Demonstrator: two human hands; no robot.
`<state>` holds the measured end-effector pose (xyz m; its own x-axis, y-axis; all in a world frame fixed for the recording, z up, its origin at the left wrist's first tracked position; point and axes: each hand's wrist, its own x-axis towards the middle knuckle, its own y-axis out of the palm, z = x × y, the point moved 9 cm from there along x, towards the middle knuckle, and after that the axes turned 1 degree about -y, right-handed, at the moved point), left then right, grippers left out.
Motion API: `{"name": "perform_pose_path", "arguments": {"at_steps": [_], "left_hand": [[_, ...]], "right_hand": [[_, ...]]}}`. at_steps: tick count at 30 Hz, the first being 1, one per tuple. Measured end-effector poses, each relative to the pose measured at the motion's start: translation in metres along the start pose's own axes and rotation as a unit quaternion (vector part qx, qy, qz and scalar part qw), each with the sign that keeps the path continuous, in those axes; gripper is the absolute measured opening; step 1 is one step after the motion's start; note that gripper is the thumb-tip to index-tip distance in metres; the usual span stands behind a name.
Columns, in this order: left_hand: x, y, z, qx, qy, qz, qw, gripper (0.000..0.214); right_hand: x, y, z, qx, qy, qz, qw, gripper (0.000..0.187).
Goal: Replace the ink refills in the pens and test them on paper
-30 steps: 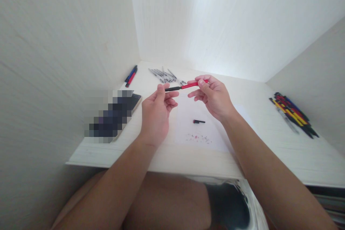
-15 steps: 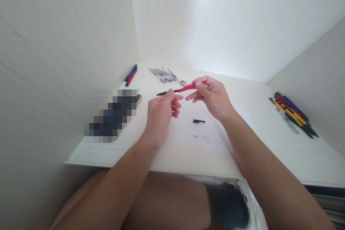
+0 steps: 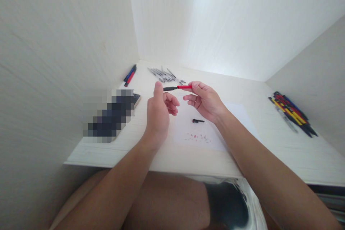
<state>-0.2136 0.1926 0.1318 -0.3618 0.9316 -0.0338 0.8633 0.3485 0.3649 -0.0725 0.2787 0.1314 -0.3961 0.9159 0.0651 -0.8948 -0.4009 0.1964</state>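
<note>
My right hand [image 3: 205,100] pinches a red pen with a black front part [image 3: 177,87] and holds it level above the white desk [image 3: 167,154], tip pointing left. My left hand [image 3: 159,109] is just below the pen's black tip, thumb raised beside it and fingers curled inward, not touching the pen. Whether anything sits in those fingers is hidden. A small black pen part [image 3: 198,120] lies on a white sheet of paper [image 3: 199,133] under my right hand, with tiny specks near it.
Several grey refills [image 3: 164,74] lie at the back of the desk. A blue pen and a red pen [image 3: 130,75] lie at the back left. A phone [image 3: 113,115] rests at the left. Several coloured pens [image 3: 292,112] are bundled at the right. Walls enclose the desk.
My right hand has shifted the pen left and downward, now level. My left hand let go of the pen's black end and sits just below it with the thumb up.
</note>
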Motion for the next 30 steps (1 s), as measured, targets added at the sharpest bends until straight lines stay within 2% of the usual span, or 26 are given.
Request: {"name": "perform_pose_path", "arguments": {"at_steps": [4,10,14,21,26,30], "left_hand": [[0.001,0.002,0.003,-0.033,-0.036,0.011,0.999,0.077],[0.001,-0.003,-0.004,-0.038,0.01,-0.014,0.999,0.067],[-0.003,-0.006,-0.01,0.003,0.036,-0.04,0.999,0.06],[-0.002,-0.008,-0.01,0.016,0.029,-0.055,0.998,0.049],[0.0,-0.007,-0.005,0.024,0.024,-0.036,0.999,0.047],[-0.001,0.001,0.003,0.023,-0.008,-0.004,1.0,0.044]], "right_hand": [[0.0,0.003,-0.004,0.028,0.021,0.003,0.999,0.033],[0.0,0.0,-0.005,0.028,0.028,-0.007,0.999,0.034],[0.001,-0.002,-0.005,0.023,0.024,-0.008,0.999,0.037],[0.001,-0.005,0.005,-0.013,-0.011,0.003,1.0,0.043],[-0.001,-0.006,0.014,-0.031,-0.039,0.006,0.999,0.045],[0.0,-0.013,0.02,-0.025,-0.051,-0.016,0.998,0.049]]}}
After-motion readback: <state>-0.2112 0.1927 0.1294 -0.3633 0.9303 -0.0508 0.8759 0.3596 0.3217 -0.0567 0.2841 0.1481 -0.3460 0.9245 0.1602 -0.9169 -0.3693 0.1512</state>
